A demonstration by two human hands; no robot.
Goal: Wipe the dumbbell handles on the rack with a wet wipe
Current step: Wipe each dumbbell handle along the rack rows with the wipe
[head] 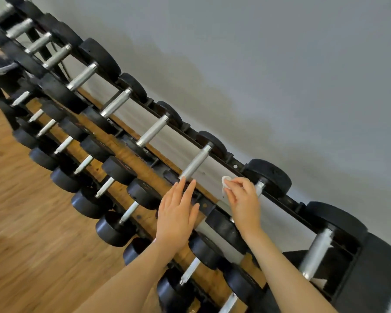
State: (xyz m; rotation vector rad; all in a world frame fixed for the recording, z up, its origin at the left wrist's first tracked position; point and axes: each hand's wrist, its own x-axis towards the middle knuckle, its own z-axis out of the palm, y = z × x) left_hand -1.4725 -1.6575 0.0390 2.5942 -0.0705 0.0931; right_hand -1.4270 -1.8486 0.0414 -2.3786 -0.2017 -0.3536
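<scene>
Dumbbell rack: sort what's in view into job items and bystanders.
Job: wet wipe pinched in right hand; left hand, fingers straight; top-row dumbbell handles, e.g.; rack.
Bystanders: wooden floor; grey wall.

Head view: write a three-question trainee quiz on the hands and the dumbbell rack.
1. True or false: the left hand holds the wet wipe.
2. Which hand lies with straight fingers on the rack's front rail?
3. Multiple choice: the floor is A) carpet B) wood C) tile.

Key: 1. False, the right hand pinches it. 2. The left hand. 3. B.
</scene>
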